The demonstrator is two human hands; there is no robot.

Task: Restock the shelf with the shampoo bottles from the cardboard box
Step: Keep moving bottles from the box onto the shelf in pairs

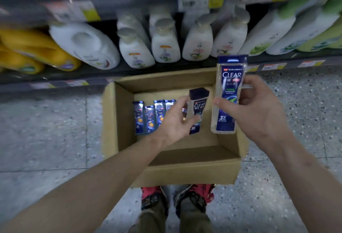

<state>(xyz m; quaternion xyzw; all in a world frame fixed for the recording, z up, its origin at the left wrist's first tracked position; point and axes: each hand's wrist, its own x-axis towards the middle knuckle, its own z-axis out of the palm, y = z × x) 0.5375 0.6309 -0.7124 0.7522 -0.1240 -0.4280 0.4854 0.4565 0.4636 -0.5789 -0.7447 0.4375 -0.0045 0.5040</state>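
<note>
1. Floor [46,131]: grey speckled stone tiles with thin joints. The cardboard box [185,175] stands on it.

2. Shelf [185,64]: a dark, flat board directly behind the box, with a strip of paper price tags [273,66] along its front edge. This region is blurred and the print cannot be read.

3. Cardboard box: plain brown corrugated board, rectangular, open at the top, with matt walls.

4. Stock on the shelf behind the box:
   - White pump bottles [166,47]: smooth plastic, rounded shoulders, grey pump heads and floral labels, standing side by side.
   - Behind and left of the box: one large white bottle [83,46], then yellow bottles [37,47].
   - Behind and right of the box: white bottles with green tops [296,29].
   These bottles fill the shelf front behind the box.

5. Right hand [259,107]: it grips a tall shampoo pack [228,94] above the right wall of the box, with the thumb across the front and the fingers curled round the far edge. The pack is a glossy clear shell over a blue and white "CLEAR" bottle and is held upright.

6. Left hand [174,121]: it is over the box opening and pinches a smaller shampoo bottle [199,107] between thumb and fingers. This bottle is white and blue with a dark square cap.

7. Blue packs [148,118]: a row of slim, shiny packs with orange marks, standing against the left part of the box's far wall. The left hand partly hides the row's right end.

8. Shoes [194,197]: red and black, just in front of the box.
</note>
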